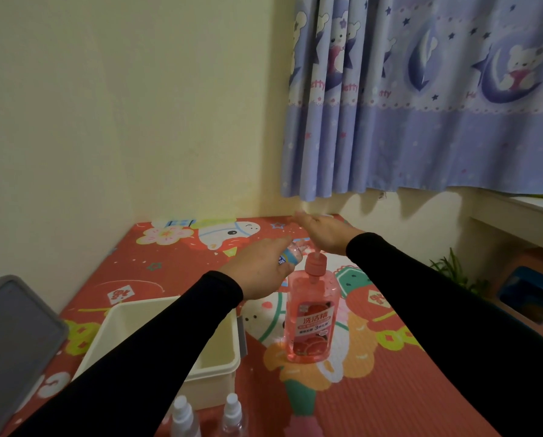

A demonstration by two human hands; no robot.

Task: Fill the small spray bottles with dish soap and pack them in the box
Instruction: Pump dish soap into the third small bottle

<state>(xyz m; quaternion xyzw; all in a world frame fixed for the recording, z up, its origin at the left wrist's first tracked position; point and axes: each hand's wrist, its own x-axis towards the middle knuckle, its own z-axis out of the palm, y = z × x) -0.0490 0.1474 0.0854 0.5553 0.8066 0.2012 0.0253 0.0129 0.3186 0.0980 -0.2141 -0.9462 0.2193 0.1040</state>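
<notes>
A pink dish soap pump bottle (310, 320) stands upright on the red patterned mat (374, 398). My right hand (325, 231) lies flat, fingers straight, on top of its pump head. My left hand (259, 268) grips a small clear spray bottle (290, 255) tilted with its open mouth at the pump spout. A cream plastic box (219, 364) sits at the near left, partly hidden by my left sleeve. Two more small spray bottles, one (182, 416) beside the other (234, 414), stand with white caps at the bottom edge.
A grey lid (14, 348) leans at the far left. The cream wall meets the mat at the back. A blue bear-print curtain (421, 96) hangs at the upper right. A small green plant (456, 269) and an orange-and-blue bin (529, 291) sit to the right.
</notes>
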